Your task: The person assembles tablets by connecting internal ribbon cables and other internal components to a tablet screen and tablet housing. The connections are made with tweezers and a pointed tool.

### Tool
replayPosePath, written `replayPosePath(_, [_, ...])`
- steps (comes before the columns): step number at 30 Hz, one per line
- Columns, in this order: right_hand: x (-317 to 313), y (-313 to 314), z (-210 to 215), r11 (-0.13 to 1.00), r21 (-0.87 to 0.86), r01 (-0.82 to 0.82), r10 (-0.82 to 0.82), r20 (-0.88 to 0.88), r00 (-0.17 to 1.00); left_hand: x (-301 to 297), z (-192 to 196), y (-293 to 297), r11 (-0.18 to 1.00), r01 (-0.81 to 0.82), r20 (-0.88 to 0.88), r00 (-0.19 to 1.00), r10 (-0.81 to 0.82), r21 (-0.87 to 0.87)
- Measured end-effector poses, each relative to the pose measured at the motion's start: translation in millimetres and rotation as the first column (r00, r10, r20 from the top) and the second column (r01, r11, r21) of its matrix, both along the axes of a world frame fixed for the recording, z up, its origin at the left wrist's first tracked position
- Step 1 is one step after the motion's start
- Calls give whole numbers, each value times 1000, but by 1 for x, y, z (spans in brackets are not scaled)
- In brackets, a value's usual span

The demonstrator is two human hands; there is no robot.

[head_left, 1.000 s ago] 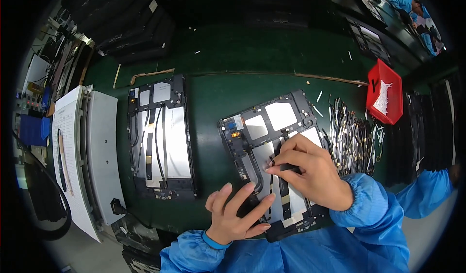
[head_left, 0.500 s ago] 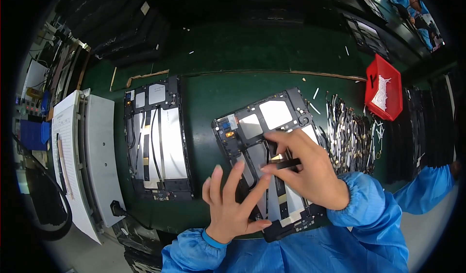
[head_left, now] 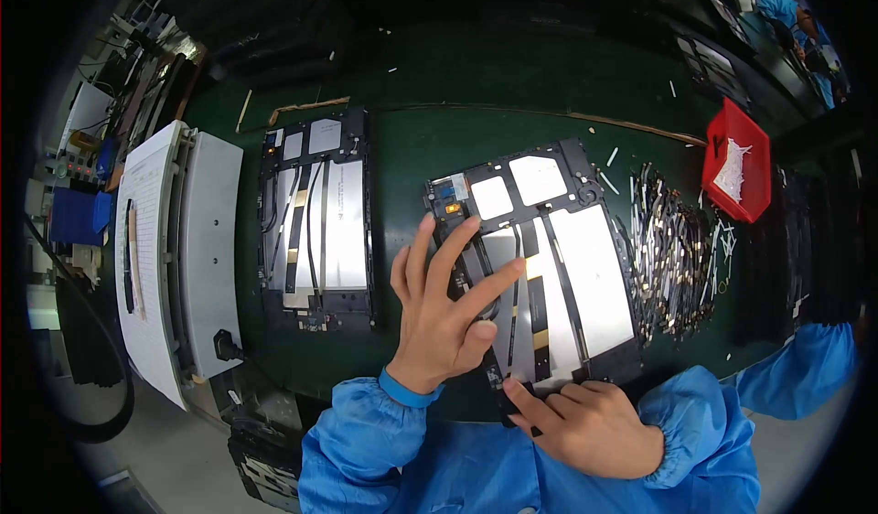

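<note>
The left hand (head_left: 434, 326) has its fingers (head_left: 494, 287) spread open on the left side of an opened tablet (head_left: 594, 267), which lies beneath them on the green counter (head_left: 393, 166). Nearer the body, the right hand (head_left: 590, 427) sets its extended index fingertip at that device's lower edge, the rest curled; whether they grip anything I cannot tell. Left of the left fingers lies a second device (head_left: 347, 230); up and right of the right fingers, thin strips (head_left: 675, 258).
</note>
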State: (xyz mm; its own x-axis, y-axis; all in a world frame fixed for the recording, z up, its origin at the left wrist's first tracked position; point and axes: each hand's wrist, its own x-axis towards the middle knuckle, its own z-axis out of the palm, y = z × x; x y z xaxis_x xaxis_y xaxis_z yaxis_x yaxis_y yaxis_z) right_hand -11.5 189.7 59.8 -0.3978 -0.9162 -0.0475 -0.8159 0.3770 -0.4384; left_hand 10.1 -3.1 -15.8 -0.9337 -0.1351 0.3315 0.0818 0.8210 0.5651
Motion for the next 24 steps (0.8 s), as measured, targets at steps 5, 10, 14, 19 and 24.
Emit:
replayPosePath(5, [-21, 16, 1, 943, -169, 288, -273, 110, 956, 14, -8, 6, 998, -27, -15, 999, 28, 59])
replayPosePath(10, [-46, 38, -21, 633, -215, 744, -685, 292, 667, 32, -8, 55, 534, -164, 28, 967, 254, 829])
replayPosePath(14, [-51, 40, -36, 694, -306, 652, -557, 346, 755, 30, -5, 65, 639, -185, -6, 959, 284, 747])
replayPosePath(19, [-43, 42, -29, 554, -259, 791, -495, 661, 563, 32, 6, 70, 525, -212, 3, 929, 370, 824])
replayPosePath(24, [-62, 48, 24, 441, -240, 865, -446, 778, 443, -3, 56, 59, 374, 30, -155, 938, 311, 927])
